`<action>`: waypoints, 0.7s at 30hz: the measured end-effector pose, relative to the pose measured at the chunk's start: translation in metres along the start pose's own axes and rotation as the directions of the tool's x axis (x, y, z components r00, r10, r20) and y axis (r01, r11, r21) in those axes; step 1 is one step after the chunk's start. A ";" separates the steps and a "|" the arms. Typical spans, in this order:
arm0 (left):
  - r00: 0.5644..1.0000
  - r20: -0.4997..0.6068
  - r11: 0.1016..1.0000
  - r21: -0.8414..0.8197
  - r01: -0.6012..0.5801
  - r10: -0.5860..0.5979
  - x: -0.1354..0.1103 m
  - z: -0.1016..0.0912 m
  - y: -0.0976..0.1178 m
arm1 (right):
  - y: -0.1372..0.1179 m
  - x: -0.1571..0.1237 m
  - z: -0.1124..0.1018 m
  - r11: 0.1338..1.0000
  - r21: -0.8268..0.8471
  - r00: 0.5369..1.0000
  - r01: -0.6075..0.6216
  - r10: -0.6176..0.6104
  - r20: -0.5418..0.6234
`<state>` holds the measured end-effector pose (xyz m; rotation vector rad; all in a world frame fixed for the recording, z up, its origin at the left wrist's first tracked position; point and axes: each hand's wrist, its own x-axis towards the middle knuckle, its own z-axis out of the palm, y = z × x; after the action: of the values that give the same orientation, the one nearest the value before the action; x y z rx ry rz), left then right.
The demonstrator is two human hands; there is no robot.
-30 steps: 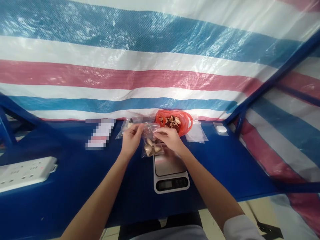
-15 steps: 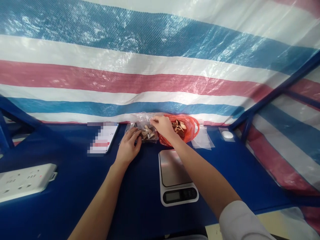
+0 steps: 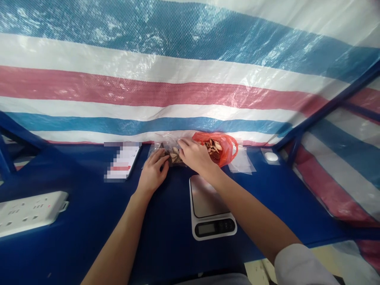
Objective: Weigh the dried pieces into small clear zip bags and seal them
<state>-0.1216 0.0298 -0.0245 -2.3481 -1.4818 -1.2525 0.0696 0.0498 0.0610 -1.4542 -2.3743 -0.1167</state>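
Far out to the left of my left grip a white power strip [image 3: 29,211] lies on the blue counter [image 3: 89,190]. Closer in, just left of that grip, there is a card [image 3: 121,160]. My left grip [image 3: 154,172] rests on the counter, fingers loosely spread and thumb apart, with its fingertips against the near edge of the small clear bag [image 3: 173,153]. The bag lies between my two grips, at the foot of the striped tarp [image 3: 178,91]. My right grip [image 3: 194,156] lies over the bag's right end with its fingers curved down onto it; I cannot tell whether they pinch the film.

I judge the bag light, soft and slippery: thin film that crumples, with loose dried pieces inside that look brittle. It is best taken by its top edge, not squeezed at the belly.

Just right of my right grip, about touching it, sits an orange bag [image 3: 228,146] of similar pieces. Nearer me than that grip stands a scale [image 3: 206,196], and further right lie empty clear bags [image 3: 245,162].
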 end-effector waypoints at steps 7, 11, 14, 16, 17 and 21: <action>1.000 -0.002 1.000 0.017 -0.020 0.020 0.000 -0.002 -0.001 | 0.003 -0.004 0.015 0.988 -0.011 0.971 0.154 -0.154 -0.182; 1.000 0.019 1.000 0.018 -0.008 0.007 0.000 -0.002 -0.001 | 0.008 0.000 0.026 0.937 0.022 0.935 0.349 -0.347 -0.069; 1.000 0.018 1.000 0.017 0.002 -0.002 0.000 -0.003 -0.001 | 0.014 0.003 0.037 0.937 0.057 0.938 0.346 -0.346 -0.005; 1.000 0.020 1.000 0.021 0.009 -0.009 0.000 -0.003 -0.002 | 0.016 0.003 0.041 0.945 0.072 0.947 0.318 -0.320 0.012; 1.000 0.022 1.000 0.024 0.013 -0.014 0.000 -0.003 -0.002 | 0.015 0.003 0.042 0.951 0.077 0.953 0.300 -0.302 0.017; 0.999 0.028 0.999 0.038 0.037 -0.038 -0.001 -0.001 -0.001 | 0.009 0.001 0.041 0.978 0.093 0.980 0.184 -0.191 0.064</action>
<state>-0.1235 0.0293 -0.0244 -2.3345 -1.5505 -1.1934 0.0664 0.0651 0.0224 -1.2130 -2.5387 -0.0076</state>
